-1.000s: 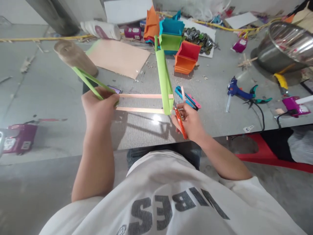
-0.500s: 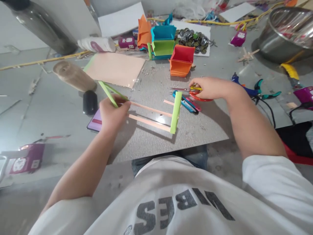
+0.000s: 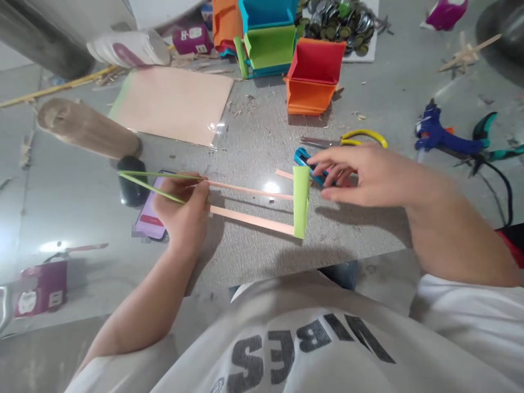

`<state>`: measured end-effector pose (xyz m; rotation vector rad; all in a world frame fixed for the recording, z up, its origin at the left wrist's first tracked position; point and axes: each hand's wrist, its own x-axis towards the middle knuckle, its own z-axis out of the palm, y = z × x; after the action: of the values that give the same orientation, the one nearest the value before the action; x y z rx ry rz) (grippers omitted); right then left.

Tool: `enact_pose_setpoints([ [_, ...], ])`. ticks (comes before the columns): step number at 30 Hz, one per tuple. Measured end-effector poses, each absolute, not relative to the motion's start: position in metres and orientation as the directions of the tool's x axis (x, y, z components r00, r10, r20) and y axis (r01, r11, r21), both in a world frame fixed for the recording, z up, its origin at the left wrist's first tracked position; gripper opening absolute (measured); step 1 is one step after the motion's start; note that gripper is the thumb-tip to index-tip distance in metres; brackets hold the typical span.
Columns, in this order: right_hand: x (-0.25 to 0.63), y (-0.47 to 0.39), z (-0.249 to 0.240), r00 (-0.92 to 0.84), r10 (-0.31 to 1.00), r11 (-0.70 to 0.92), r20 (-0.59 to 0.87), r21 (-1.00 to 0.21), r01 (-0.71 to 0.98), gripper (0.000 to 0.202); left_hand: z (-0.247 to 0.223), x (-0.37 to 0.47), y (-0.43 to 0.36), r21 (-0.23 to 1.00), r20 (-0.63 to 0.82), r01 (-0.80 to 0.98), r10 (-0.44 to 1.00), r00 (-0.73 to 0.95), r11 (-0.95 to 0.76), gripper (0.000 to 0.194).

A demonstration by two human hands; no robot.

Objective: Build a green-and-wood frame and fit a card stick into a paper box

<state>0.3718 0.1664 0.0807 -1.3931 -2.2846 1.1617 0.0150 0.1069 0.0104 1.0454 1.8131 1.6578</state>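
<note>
My left hand pinches a long frame of folded paper strips. From its fingers, two pale pink strips run right to an upright green strip, while thin green strips spread out on the left. My right hand hovers with fingers apart, holding nothing that I can see. Beyond it lie scissors with a yellow handle loop; the rest of their handle is hidden. A blue utility knife lies by the fingertips, partly covered by them. A short pink strip sits behind the green strip.
Folded paper boxes in orange-red and green-blue stand at the back, near a pile of metal caps. Left are a pink sheet, a wooden cylinder and a phone. A blue glue gun lies right.
My right hand has let go of the scissors, which now lie on the table, and has moved nearer me with its fingers opening. My left hand still holds the paper frame, now tilted differently.
</note>
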Motion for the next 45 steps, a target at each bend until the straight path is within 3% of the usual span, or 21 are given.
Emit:
enact_pose_setpoints([
  [1, 0.365, 0.161, 0.075, -0.557, 0.804, 0.156, -0.211, -0.828, 0.539, 0.060, 0.010, 0.017, 0.107, 0.976, 0.165, 0.215, 0.767, -0.620, -0.036, 0.022],
  [3, 0.349, 0.151, 0.065, -0.543, 0.815, 0.012, -0.204, -0.930, 0.367, 0.049, 0.009, 0.020, 0.108, 0.972, 0.201, 0.225, 0.736, -0.646, -0.069, 0.023],
  [5, 0.336, 0.145, 0.059, -0.481, 0.857, -0.044, -0.185, -0.956, 0.290, 0.039, 0.007, 0.021, 0.108, 0.964, 0.240, 0.246, 0.724, -0.647, -0.100, 0.025],
  [7, 0.328, 0.144, 0.058, -0.406, 0.902, -0.038, -0.148, -0.963, 0.268, 0.043, 0.003, 0.019, 0.107, 0.956, 0.271, 0.259, 0.751, -0.602, -0.137, 0.031],
  [10, 0.328, 0.153, 0.059, -0.309, 0.946, -0.017, -0.099, -0.966, 0.258, 0.046, -0.001, 0.011, 0.105, 0.954, 0.287, 0.219, 0.841, -0.459, -0.205, 0.053],
  [13, 0.335, 0.165, 0.059, -0.243, 0.963, -0.058, -0.120, -0.968, 0.245, 0.042, 0.003, 0.000, 0.101, 0.979, 0.199, 0.089, 0.943, -0.268, -0.181, 0.069],
  [17, 0.343, 0.174, 0.057, -0.237, 0.962, -0.085, -0.139, -0.971, 0.224, 0.039, 0.014, -0.009, 0.099, 0.993, 0.009, -0.111, 0.984, -0.177, -0.029, 0.054],
  [21, 0.346, 0.172, 0.056, -0.252, 0.961, -0.045, -0.113, -0.965, 0.259, 0.038, 0.016, -0.012, 0.101, 0.995, -0.077, -0.087, 0.971, -0.227, 0.058, 0.031],
  [29, 0.346, 0.168, 0.058, -0.247, 0.965, -0.034, -0.092, -0.973, 0.228, 0.029, 0.010, -0.019, 0.102, 0.996, -0.070, 0.038, 0.977, -0.203, 0.079, 0.033],
  [35, 0.341, 0.165, 0.052, -0.240, 0.963, -0.090, -0.125, -0.984, 0.150, 0.022, 0.010, -0.014, 0.100, 0.992, -0.074, 0.079, 0.954, -0.289, 0.101, 0.033],
  [45, 0.331, 0.161, 0.052, -0.133, 0.972, -0.184, -0.193, -0.980, 0.078, 0.024, 0.015, -0.004, 0.099, 1.000, -0.010, 0.008, 0.972, -0.234, 0.012, 0.048],
])
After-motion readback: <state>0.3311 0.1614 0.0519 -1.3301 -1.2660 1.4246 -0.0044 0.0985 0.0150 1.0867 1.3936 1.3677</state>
